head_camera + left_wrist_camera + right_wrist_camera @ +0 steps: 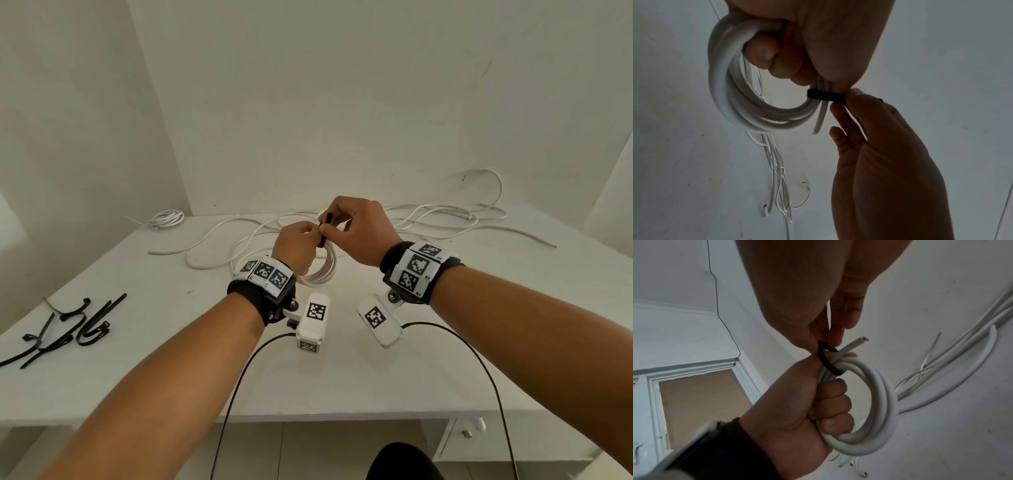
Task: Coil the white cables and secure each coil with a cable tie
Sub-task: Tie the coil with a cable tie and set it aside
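My left hand grips a coil of white cable in its fist, held upright above the table. A black cable tie is looped round the coil's strands just above that fist. My right hand pinches the tie's upper part between thumb and fingers. In the left wrist view the tie crosses the coil and a cut cable end hangs below it. The right wrist view shows the tie wrapped round the coil, with the cable's cut end sticking out beside it.
A tied white coil lies at the back left of the white table. Loose white cables sprawl along the back near the wall. Several black cable ties lie at the left front.
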`<state>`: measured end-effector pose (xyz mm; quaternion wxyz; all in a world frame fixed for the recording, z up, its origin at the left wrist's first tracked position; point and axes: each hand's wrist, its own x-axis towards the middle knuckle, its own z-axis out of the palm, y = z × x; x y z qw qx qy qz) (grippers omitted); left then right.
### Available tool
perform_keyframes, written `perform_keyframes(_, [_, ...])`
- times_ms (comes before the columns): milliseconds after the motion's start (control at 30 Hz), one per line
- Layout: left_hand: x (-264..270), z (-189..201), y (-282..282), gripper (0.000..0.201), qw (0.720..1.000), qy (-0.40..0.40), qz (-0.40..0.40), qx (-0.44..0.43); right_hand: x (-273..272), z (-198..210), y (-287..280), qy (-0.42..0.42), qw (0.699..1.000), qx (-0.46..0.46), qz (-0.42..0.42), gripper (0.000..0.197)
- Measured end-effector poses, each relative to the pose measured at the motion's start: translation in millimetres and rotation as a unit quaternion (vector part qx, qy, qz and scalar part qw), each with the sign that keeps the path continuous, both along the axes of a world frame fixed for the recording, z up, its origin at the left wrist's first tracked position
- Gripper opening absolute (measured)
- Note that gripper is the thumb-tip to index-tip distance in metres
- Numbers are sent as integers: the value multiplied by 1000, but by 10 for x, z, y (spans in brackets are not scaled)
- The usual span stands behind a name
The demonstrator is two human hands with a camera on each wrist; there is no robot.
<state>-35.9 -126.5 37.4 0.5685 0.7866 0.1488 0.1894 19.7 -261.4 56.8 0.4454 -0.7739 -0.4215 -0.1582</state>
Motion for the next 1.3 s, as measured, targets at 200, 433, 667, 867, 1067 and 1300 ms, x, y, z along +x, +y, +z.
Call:
perform_keyframes(200, [-33,-46,-31,19,999,-10,-32,-24,108,-60,-1,81,996,12,-41,10])
perform_keyframes(433, [-54,-25,-19,17,999,-6,-41,12,119,-97,-10,132,989,42,-44,15])
perform_keyframes(667, [-33,-65,-4,22,999,-33,4,-22,71,-16,-1,166,985,38,-17,13])
perform_keyframes(867, [-45,-68,-30,23,998,-40,-24,-50,82,0,0,159,986,40,-31,16])
perform_keyframes(1067, [-26,-80,7,16,998,-51,4,-28,81,-20,21,174,982,63,-30,12])
perform_keyframes(1300, [28,-85,118,13,992,-83,75,-54,-9,13,68,297,942,148,42,14])
